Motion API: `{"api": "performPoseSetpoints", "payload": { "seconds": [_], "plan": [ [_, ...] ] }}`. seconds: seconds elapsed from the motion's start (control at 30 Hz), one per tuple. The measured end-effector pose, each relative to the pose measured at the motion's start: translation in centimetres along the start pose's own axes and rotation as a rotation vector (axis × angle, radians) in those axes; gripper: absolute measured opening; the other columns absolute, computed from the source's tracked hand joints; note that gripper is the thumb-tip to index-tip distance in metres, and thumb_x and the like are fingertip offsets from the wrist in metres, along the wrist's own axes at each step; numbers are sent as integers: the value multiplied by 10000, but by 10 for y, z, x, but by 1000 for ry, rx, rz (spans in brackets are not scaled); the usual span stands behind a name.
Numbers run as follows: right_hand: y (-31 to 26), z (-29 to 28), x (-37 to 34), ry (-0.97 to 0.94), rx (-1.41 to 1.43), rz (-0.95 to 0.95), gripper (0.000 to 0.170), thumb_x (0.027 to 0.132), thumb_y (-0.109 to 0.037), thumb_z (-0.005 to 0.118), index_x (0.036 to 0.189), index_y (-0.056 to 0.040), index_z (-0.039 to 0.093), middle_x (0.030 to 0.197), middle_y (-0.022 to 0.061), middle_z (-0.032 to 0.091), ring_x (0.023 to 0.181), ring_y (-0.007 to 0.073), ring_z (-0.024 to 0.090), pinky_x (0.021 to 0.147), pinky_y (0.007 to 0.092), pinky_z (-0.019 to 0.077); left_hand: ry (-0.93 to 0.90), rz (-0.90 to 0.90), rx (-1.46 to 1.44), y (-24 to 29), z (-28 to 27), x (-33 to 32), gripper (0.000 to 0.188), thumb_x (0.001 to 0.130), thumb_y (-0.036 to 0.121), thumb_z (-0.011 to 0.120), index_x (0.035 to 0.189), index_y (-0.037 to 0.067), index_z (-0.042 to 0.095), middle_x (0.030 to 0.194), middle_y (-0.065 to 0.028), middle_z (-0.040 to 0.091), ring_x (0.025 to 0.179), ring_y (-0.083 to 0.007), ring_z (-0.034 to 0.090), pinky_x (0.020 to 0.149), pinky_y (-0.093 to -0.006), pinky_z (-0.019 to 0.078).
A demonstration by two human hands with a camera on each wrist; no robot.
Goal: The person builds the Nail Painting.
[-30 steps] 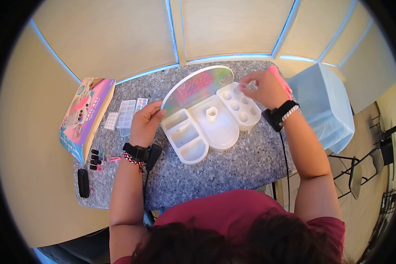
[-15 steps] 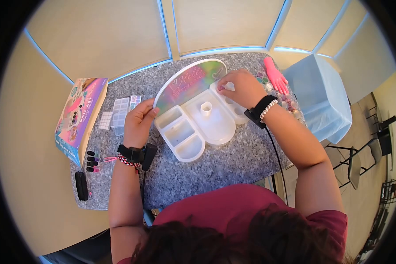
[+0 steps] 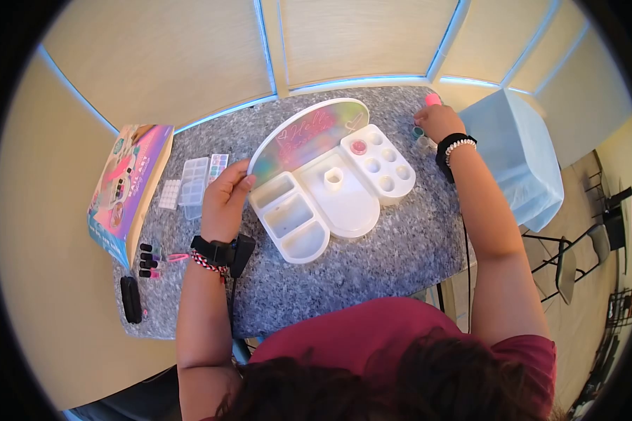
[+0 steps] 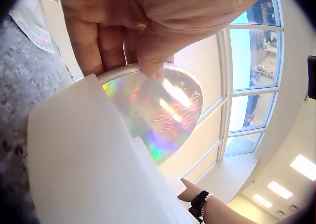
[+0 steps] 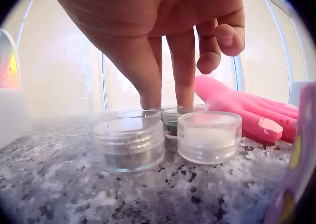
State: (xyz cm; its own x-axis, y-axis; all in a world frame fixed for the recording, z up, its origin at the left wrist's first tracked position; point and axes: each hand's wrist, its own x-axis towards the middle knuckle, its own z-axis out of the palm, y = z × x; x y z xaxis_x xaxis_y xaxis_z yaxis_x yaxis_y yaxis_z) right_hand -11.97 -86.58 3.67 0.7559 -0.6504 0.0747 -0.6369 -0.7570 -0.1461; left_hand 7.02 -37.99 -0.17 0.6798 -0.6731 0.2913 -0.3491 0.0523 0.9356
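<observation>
My left hand [image 3: 226, 200] pinches the rim of the iridescent arched panel [image 3: 309, 133] at its left end; in the left wrist view the thumb lies on the panel's face [image 4: 148, 110]. The white organizer [image 3: 347, 210] stands below the panel, and a pink round jar [image 3: 359, 147] sits in one of its round wells. At the far right my right hand [image 3: 442, 125] reaches down among small clear jars. In the right wrist view its thumb and a finger touch a jar with green contents [image 5: 171, 125], behind two clear jars [image 5: 129, 144] [image 5: 209, 137]; whether they grip it, I cannot tell.
A pink model hand [image 5: 242, 108] lies beside the jars. Left on the table are a colourful box [image 3: 130, 189], clear compartment cases [image 3: 193, 184], small bottles [image 3: 147, 265] and a black pouch [image 3: 130, 299]. A blue-covered stand [image 3: 516, 161] is at right.
My right hand has moved from the organizer's wells out to the jars at the right, leaving the pink jar in a well. The left hand still holds the panel's edge.
</observation>
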Motion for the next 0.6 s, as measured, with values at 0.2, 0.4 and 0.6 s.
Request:
{"api": "performPoseSetpoints", "payload": {
  "seconds": [0.2, 0.4, 0.6],
  "plan": [
    [4, 8, 7, 30, 35, -13, 241, 962, -255, 830, 1169, -145, 887, 1106, 139, 864, 1110, 338, 804, 997, 476, 619, -7, -28, 14, 2, -1, 0, 298, 1158, 60, 644, 1438, -12, 714, 1236, -67, 818, 1148, -122, 732, 1029, -299, 562],
    [-51, -30, -37, 89, 360, -122, 343, 954, -348, 869, 1174, -85, 879, 1041, 83, 861, 1054, 276, 790, 939, 431, 610, -1, -46, -32, 4, 1, 0, 295, 1163, 78, 648, 1435, -9, 721, 1238, -60, 818, 1155, -120, 732, 1039, -301, 563],
    [-108, -60, -83, -116, 394, -218, 300, 925, -313, 882, 1113, -80, 894, 1024, 121, 853, 953, 285, 763, 889, 440, 588, -6, -66, -4, 3, -1, -1, 303, 1161, 78, 655, 1444, -5, 724, 1257, -57, 816, 1165, -120, 729, 1048, -299, 561]
  ]
}}
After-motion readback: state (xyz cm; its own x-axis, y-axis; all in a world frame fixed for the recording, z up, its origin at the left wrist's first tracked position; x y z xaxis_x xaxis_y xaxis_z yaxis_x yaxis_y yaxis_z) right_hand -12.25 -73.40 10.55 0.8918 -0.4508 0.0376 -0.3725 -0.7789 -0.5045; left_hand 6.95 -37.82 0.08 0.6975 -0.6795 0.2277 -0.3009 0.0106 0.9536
